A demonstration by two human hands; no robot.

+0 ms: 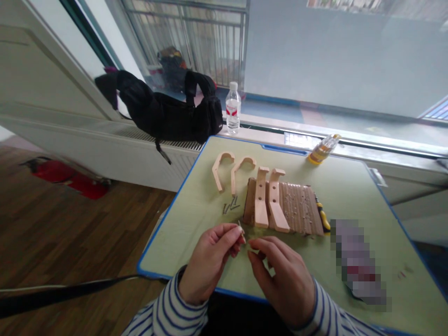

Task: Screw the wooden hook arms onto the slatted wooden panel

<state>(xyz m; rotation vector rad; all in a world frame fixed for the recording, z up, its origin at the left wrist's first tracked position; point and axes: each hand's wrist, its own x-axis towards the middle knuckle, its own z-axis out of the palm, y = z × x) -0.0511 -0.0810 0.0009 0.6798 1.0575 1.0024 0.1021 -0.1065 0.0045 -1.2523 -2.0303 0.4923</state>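
My left hand [210, 261] is pinched on a small screw [240, 226] just above the near part of the green table [196, 219]. My right hand [280, 275] is beside it, fingers curled, thumb and forefinger close to the left fingertips; what it holds, if anything, is too small to make out. Just beyond the hands lies a brown slotted wooden board [301, 210] with two pale wooden hooks [268, 200] lying on it. Two more wooden hooks [231, 170] lie to the left, with several loose screws [231, 205] near them.
A yellow-handled tool [324, 217] pokes out behind the board. A blurred object [360, 261] lies at the right. A small amber bottle [322, 149] rests at the table's far edge. On the sill stand a water bottle [233, 108] and a black bag [168, 112].
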